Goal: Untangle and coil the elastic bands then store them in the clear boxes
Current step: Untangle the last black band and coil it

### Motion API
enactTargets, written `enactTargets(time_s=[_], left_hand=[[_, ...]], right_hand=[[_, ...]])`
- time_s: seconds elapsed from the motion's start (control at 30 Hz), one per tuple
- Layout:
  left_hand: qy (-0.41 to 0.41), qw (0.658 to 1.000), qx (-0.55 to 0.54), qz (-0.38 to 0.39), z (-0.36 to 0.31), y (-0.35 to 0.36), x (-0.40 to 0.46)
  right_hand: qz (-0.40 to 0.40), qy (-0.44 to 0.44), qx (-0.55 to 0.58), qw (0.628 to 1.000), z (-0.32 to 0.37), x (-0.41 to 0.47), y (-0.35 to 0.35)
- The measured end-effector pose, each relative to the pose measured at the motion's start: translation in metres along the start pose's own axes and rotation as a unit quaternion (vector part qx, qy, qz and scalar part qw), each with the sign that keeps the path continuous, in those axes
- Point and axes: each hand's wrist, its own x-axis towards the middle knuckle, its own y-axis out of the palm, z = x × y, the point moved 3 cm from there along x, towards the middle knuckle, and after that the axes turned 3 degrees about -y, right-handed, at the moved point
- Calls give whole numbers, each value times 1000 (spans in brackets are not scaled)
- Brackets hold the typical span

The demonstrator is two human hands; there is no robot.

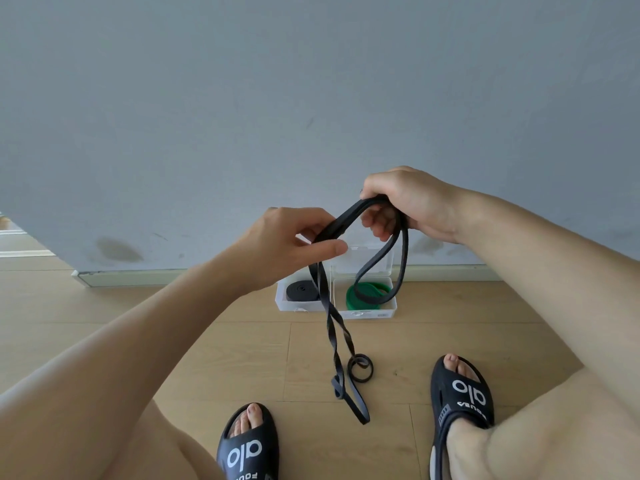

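A long black elastic band (pixel 332 327) hangs between my hands in front of me. My left hand (pixel 287 240) pinches its strands between thumb and fingers. My right hand (pixel 405 206) grips the band's upper loop with curled fingers. Below the left hand the band drops in a twisted double strand to the wooden floor, where its end curls into small loops (pixel 360 368). A second loop hangs from my right hand in front of the boxes. Two clear boxes stand by the wall: the left one (pixel 282 301) holds a coiled black band (pixel 302 291), the right one (pixel 393 308) a coiled green band (pixel 363 296).
A grey wall (pixel 311 98) with a pale skirting board rises right behind the boxes. My feet in black slides (pixel 247 445) (pixel 460 393) rest on the wooden floor on either side of the band's trailing end. My bare knees fill the lower corners.
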Motion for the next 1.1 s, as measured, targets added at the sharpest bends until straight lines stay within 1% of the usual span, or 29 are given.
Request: enactTargets(time_s=[0.13, 0.23, 0.3, 0.37, 0.43, 0.57, 0.63, 0.7, 0.8, 0.97, 1.1], left_hand=[[6, 1000, 29, -9, -2, 3, 2], [14, 999, 39, -5, -5, 2, 2], [18, 999, 50, -4, -6, 0, 1], [21, 998, 56, -6, -6, -1, 1], [24, 998, 55, -8, -8, -2, 0], [18, 999, 48, -3, -7, 0, 0], [5, 1000, 30, 0, -5, -1, 0], [-6, 1000, -16, 3, -2, -3, 0], [-29, 997, -68, 36, 2, -4, -1], [-71, 985, -118, 109, 7, 2, -2], [-92, 982, -94, 135, 5, 0, -6]], right_hand=[[-8, -7, -9, 1000, 0, 1, -3], [-7, -19, -88, 996, 0, -2, -7], [21, -11, -114, 993, -2, -4, -7], [61, 10, -95, 994, -4, -6, -2], [80, 8, -92, 993, -4, -6, 6], [85, -27, -124, 988, -1, -5, 18], [84, -24, -102, 991, 0, -5, 19], [71, -20, -82, 994, 2, -4, 17], [57, -27, -73, 995, 5, -3, 17], [80, -19, -53, 995, 9, -5, 22], [75, -10, -38, 996, 13, -7, 18]])
